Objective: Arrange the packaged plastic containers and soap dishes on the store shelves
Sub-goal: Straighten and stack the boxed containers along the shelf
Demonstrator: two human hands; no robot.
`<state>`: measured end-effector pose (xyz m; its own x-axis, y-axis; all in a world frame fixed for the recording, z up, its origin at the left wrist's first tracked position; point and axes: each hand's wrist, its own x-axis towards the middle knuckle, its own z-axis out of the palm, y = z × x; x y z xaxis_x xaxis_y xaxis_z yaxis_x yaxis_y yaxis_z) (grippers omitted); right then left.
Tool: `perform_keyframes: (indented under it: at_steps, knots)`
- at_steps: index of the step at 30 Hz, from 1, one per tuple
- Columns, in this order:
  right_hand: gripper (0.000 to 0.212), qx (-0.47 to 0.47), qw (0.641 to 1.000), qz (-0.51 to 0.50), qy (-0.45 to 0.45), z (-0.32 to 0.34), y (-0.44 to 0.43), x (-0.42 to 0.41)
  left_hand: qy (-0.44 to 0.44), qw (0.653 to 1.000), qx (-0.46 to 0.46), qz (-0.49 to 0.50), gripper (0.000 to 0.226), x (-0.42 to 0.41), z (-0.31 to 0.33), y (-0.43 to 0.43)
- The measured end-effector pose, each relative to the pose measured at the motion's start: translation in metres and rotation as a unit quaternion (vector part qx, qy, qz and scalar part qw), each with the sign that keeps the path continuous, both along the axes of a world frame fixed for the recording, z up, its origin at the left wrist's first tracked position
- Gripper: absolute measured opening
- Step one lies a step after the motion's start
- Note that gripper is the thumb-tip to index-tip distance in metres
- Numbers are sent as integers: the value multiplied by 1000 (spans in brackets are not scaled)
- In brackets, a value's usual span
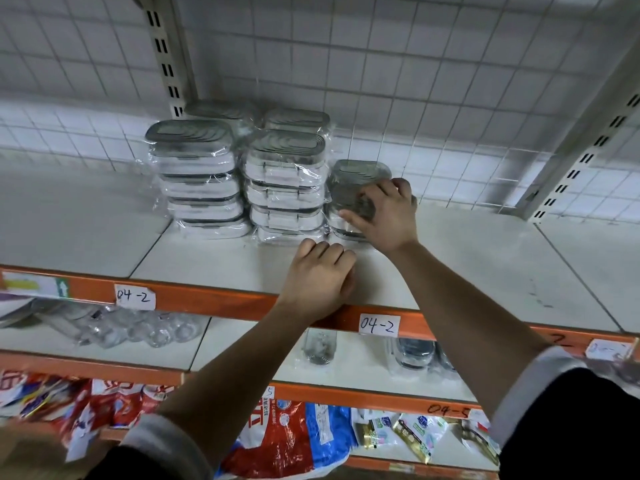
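Clear-wrapped plastic containers with grey lids stand in stacks on the top white shelf (485,271): a left stack (199,181), a middle stack (287,188) and more behind them (298,119). To their right is a short stack (349,181). My right hand (384,213) grips the top package of that short stack, fingers curled over its lid. My left hand (318,275) rests on the shelf just in front of the stacks, fingers curled under, holding nothing.
An orange shelf edge (207,299) carries paper labels reading 04-2 (377,325). The shelf below holds clear wrapped items (138,327) and more containers (414,353). Lower down lie red and blue bags (277,441). Slotted uprights (166,53) flank the wire-grid back.
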<state>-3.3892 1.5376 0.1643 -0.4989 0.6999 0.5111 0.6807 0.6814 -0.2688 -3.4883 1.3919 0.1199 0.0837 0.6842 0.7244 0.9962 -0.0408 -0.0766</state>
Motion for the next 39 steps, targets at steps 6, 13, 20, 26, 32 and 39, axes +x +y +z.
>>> perform_keyframes:
  at_steps: [6,13,20,26,32,39]
  knots:
    - [61,-27,997,3,-65,-2,-5,17,-8,1000,-16,-6,14,-1,-1,3]
    - [49,-58,997,17,56,-4,-53,69,-13,995,-98,33,21,-2,9,-5]
    - [26,-12,993,7,116,-30,-115,126,-92,987,-123,50,42,22,3,-72]
    - [16,-9,984,-14,179,-83,-178,127,-95,988,-120,19,41,46,-44,-142]
    - [21,-131,981,1,142,-167,-226,125,-166,963,-200,64,45,43,-102,-164]
    - [28,-192,981,23,8,-239,-218,104,-175,947,-254,85,44,-2,-167,-151]
